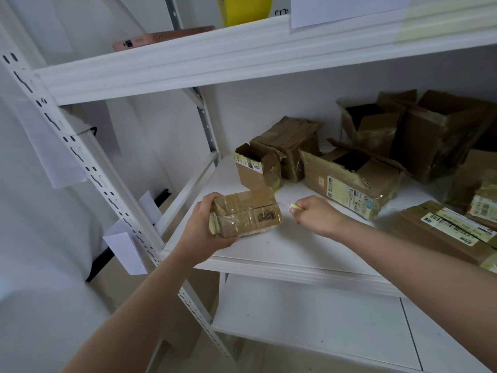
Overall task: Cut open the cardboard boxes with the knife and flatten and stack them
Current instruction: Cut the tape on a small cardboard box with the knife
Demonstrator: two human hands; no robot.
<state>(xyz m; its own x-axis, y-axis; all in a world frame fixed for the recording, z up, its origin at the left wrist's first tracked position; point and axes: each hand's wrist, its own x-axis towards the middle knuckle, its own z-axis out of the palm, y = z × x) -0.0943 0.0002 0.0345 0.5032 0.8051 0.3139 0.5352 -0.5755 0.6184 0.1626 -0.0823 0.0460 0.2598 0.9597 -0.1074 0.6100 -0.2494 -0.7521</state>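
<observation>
- Gripping a taped box (246, 212) at the shelf (282, 246) front, the left hand (203, 227) curls round its end;
- right hand (313, 214) pinches a pale knife (291, 206) just beside the box;
- opened boxes (349, 179) sit behind

left hand (204, 227) gripping, right hand (316, 215) fisted

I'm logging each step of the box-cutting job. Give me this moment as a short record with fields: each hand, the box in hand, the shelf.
left hand: grips the small taped box at its left end
right hand: holds a pale yellow knife, tip towards the box
small taped box: sealed, barcode facing up, over the shelf's front
shelf: white; opened boxes stand behind
</observation>
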